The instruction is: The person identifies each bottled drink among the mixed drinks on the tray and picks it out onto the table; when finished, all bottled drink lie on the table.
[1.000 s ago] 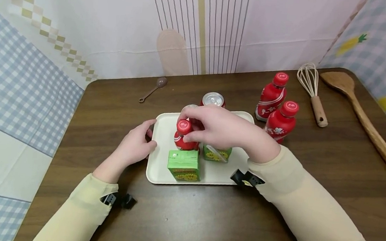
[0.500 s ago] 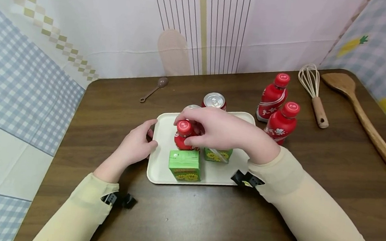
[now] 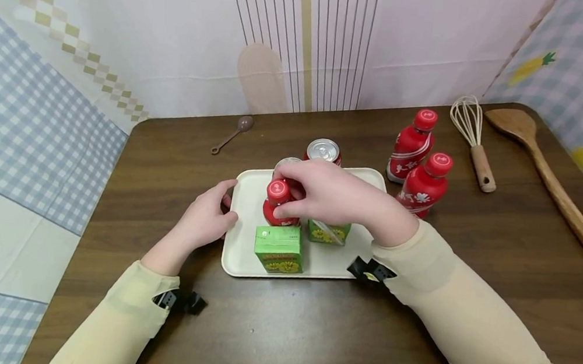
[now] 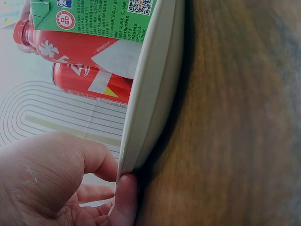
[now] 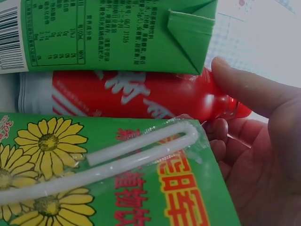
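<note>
My right hand [image 3: 322,192] holds a red-capped bottle [image 3: 277,192] by its upper part. The bottle stands upright on a cream tray [image 3: 239,259]. In the right wrist view, the thumb lies at the shoulder of the bottle [image 5: 188,94] and curled fingers are at its neck. My left hand [image 3: 204,214] pinches the tray's left edge, with thumb and fingers at the rim [image 4: 148,89]. A green drink carton [image 3: 278,251] stands in front of the bottle. Another green carton [image 3: 328,233], with a straw [image 5: 127,162] on its side, is partly under the right hand.
Behind the right hand are a red can [image 3: 323,150] and another can [image 3: 288,162], mostly hidden. Two red bottles [image 3: 413,144] stand right of the tray. A whisk [image 3: 472,138] and wooden spatula [image 3: 541,159] lie farther right; a small brown spoon [image 3: 233,134] lies at the back left.
The right hand's fingers have shifted slightly around the bottle's top, while the bottle stays in about the same spot. My left hand and the tray look unmoved.
</note>
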`<state>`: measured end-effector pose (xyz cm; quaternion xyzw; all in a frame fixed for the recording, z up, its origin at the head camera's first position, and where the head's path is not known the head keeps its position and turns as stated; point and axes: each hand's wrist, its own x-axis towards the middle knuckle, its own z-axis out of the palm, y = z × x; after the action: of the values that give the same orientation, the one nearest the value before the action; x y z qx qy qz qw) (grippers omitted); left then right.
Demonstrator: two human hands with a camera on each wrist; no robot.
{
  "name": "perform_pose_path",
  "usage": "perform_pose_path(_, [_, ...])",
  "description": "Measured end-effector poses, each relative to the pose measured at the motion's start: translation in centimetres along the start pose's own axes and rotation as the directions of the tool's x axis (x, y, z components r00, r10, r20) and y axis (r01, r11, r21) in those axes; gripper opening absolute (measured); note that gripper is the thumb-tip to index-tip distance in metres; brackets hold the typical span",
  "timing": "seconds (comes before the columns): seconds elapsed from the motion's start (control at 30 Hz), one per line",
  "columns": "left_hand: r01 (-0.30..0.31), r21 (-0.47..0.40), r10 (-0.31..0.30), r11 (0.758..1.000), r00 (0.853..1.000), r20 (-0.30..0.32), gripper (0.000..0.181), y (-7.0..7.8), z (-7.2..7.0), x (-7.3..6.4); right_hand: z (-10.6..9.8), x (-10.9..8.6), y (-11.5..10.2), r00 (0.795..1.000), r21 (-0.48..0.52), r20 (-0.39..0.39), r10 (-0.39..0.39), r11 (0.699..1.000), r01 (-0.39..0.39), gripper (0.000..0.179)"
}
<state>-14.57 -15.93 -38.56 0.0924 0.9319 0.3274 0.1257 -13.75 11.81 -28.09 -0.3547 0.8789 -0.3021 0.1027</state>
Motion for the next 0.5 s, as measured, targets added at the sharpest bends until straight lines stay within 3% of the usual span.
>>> perform_pose_path(0.17, [0.005, 0.004, -0.005, 1.0, 1.0, 0.001, 0.069, 0.01, -0.04, 0.07, 0.02, 0.06, -0.08, 1.0, -0.015, -0.008, 0.022, 1.0, -0.022, 0.034])
perform_pose_path(0.5, [0.01, -0.006, -0.01, 1.0, 1.0, 0.004, 0.069, -0.03, 0.0, 0.09, -0.39, -0.13, 0.63, 0.995, 0.024, 0.022, -0.101, 0.995, 0.101, 0.021])
